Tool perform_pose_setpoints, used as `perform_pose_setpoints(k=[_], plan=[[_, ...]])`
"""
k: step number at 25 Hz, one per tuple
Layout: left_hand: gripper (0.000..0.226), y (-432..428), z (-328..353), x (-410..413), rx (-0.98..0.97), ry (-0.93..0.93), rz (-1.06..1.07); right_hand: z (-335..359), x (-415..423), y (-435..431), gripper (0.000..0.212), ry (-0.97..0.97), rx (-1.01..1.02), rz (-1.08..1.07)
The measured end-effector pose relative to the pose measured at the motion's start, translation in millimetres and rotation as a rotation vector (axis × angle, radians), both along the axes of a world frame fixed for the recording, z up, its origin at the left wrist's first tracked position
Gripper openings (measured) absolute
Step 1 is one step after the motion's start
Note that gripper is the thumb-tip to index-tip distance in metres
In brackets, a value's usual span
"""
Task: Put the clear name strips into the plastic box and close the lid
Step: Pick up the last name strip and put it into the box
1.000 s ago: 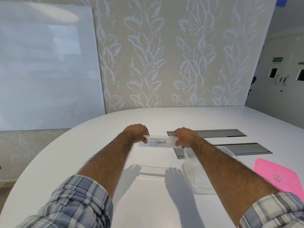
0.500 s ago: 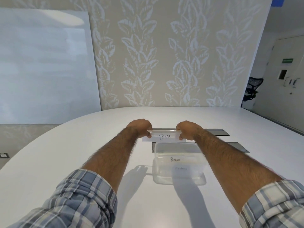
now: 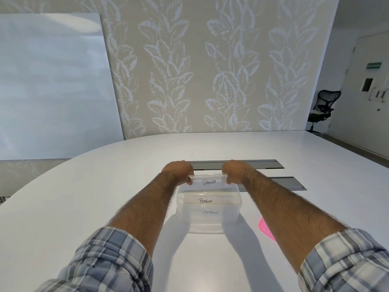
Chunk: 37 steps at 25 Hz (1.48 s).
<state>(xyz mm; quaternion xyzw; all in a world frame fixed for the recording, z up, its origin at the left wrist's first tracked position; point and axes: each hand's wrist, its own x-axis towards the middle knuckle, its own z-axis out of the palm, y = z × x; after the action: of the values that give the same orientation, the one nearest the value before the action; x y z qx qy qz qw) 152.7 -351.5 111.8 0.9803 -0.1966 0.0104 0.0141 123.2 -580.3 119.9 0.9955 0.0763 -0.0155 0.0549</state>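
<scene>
Now the PANDA strip [image 3: 208,183] hangs over the far rim of the one plastic box [image 3: 210,227], long axis left to right, its ends pinched by the left hand [image 3: 179,170] and right hand [image 3: 233,170]; two more strips [image 3: 207,200] lie inside, parallel; one pink lid [image 3: 266,228] at right

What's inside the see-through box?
Inside the box lie a strip marked PENGUIN and a second strip, its word too blurred to read. The left hand and right hand hold the PANDA strip at the far rim. Anything under them is hidden.
</scene>
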Motion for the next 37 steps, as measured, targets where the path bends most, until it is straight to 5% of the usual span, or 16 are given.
perform_pose_setpoints(k=[37], plan=[[0.04,-29,-64,34,0.192,0.123,0.014,-75,33,6,0.026,-0.03,-0.147,0.064]])
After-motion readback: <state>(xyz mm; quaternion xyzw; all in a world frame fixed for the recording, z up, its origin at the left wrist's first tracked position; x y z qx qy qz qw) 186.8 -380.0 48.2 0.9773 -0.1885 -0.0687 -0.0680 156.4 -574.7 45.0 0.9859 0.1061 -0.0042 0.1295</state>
